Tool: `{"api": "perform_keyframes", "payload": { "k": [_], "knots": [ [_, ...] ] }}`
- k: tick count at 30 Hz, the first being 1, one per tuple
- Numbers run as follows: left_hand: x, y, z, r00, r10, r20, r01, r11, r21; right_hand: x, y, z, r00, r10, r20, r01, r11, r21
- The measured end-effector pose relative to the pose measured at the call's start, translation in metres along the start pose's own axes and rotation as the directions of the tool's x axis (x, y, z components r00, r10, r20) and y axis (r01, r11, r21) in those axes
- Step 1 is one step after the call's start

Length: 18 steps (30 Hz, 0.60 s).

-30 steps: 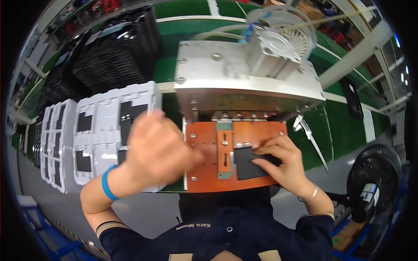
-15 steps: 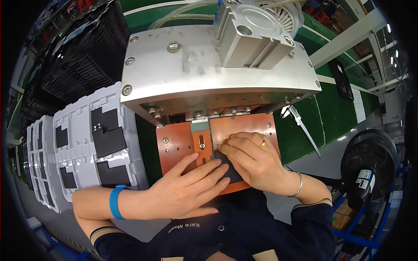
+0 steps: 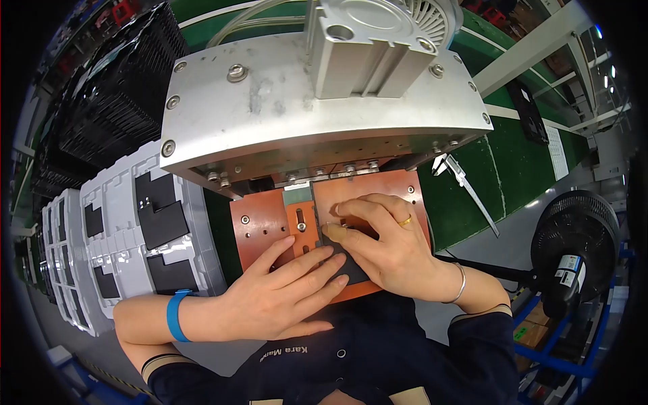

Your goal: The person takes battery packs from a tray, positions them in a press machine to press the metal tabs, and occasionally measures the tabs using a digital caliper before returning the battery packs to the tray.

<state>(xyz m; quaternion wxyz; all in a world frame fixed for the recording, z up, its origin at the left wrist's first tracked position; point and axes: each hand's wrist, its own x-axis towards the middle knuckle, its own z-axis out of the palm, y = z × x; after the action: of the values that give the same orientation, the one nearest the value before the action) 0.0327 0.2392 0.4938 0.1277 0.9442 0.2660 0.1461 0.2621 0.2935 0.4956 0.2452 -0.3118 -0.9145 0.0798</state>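
touching the dark sheet (image 3: 356, 272), left fingers (image 3: 307, 264) spread, right fingers (image 3: 362, 214) narrow, grip unclear

Head view looks down at fingers (image 3: 307, 264), edges apparently warped.

The dark plate (image 3: 354, 271) at 5 o'clock is partly hidden beneath the left hand (image 3: 278, 297) and right hand (image 3: 398, 251), the ribbed wheel (image 3: 437, 23) at 1 o'clock runs behind a metal block (image 3: 371, 64) and off the top edge, and print on the fan label (image 3: 568, 271) just past 3 o'clock is illegibly small.
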Motion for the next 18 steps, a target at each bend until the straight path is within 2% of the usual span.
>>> {"api": "perform_keyframes", "payload": {
  "k": [2, 4, 5, 7, 8, 12, 14, 18],
  "knots": [
    [0.0, 0.0, -0.001, 1.0, -0.004, -0.004, 0.004, 1.0, 0.026, -0.003, 0.0, -0.002, 0.999, 0.013, -0.032, -0.013, 1.0, -0.01],
    [0.0, 0.001, -0.003, 1.0, -0.004, 0.005, 0.004, 1.0, 0.03, -0.008, 0.001, -0.013, 0.988, 0.115, -0.101, -0.117, 0.993, -0.015],
    [0.0, 0.001, -0.003, 1.0, -0.01, 0.007, 0.009, 0.999, 0.034, -0.012, 0.001, -0.02, 0.989, 0.111, -0.1, -0.113, 0.993, -0.016],
    [0.001, 0.001, -0.006, 1.0, -0.018, 0.015, 0.018, 1.0, 0.018, -0.026, -0.002, -0.031, 0.986, 0.154, 0.057, -0.163, 0.958, 0.237],
    [0.0, 0.001, -0.007, 0.999, -0.018, 0.031, 0.018, 1.0, 0.002, -0.032, -0.003, -0.031, 0.985, 0.153, 0.081, -0.168, 0.955, 0.243],
    [0.002, 0.0, -0.008, 0.998, -0.025, 0.049, 0.028, 0.998, -0.049, -0.04, 0.001, -0.026, 0.991, 0.112, 0.067, -0.122, 0.976, 0.181],
    [0.002, -0.003, -0.009, 0.996, -0.078, 0.044, 0.083, 0.987, -0.141, -0.035, 0.006, -0.025, 0.993, 0.091, 0.072, -0.103, 0.979, 0.178],
    [0.007, -0.015, -0.018, 0.993, -0.113, 0.018, 0.114, 0.99, -0.084, -0.014, 0.022, -0.022, 0.996, 0.074, 0.041, -0.081, 0.971, 0.225]
  ]
}}
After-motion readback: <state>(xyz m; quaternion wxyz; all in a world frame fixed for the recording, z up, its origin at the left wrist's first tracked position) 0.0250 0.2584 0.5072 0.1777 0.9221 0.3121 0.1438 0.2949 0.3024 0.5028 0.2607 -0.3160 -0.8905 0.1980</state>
